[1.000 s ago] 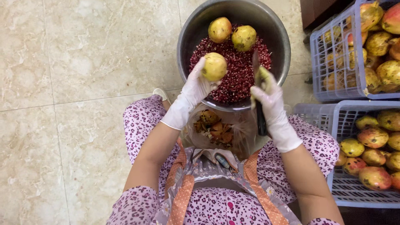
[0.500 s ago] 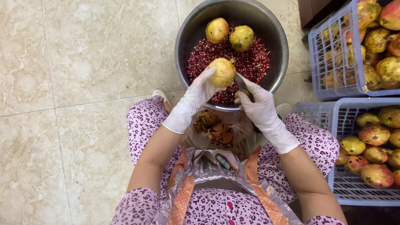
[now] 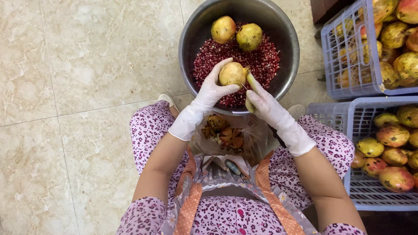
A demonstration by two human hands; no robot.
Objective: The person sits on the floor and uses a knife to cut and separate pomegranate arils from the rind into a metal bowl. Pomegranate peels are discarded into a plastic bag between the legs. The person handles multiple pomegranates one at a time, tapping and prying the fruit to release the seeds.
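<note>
— So, from the head view, where do things stand?

— Partway, I'd judge. The steel bowl [image 3: 191, 39] on the floor already has a good layer of red seeds [image 3: 261, 58], with two whole yellow pomegranates [image 3: 223, 29] resting on top at the far side. Plenty is left, going by the crates.

— And the hands?

— Both in white gloves. The left hand [image 3: 212, 89] is wrapped around a pomegranate [image 3: 233, 73], held just over the seeds at the bowl's near side. The right hand [image 3: 261, 101] is closed on a strip of yellowish peel [image 3: 250, 82] (or perhaps a tool handle, I cannot tell) right against the fruit.

— Other containers?

— A clear bag [image 3: 226, 135] on the lap, just below the bowl, holds brownish rind scraps. To the right, two lilac plastic crates: the upper crate [image 3: 344, 48] is packed with pomegranates, the lower crate [image 3: 370, 191] is only part-filled, bare mesh showing on its near side.
</note>
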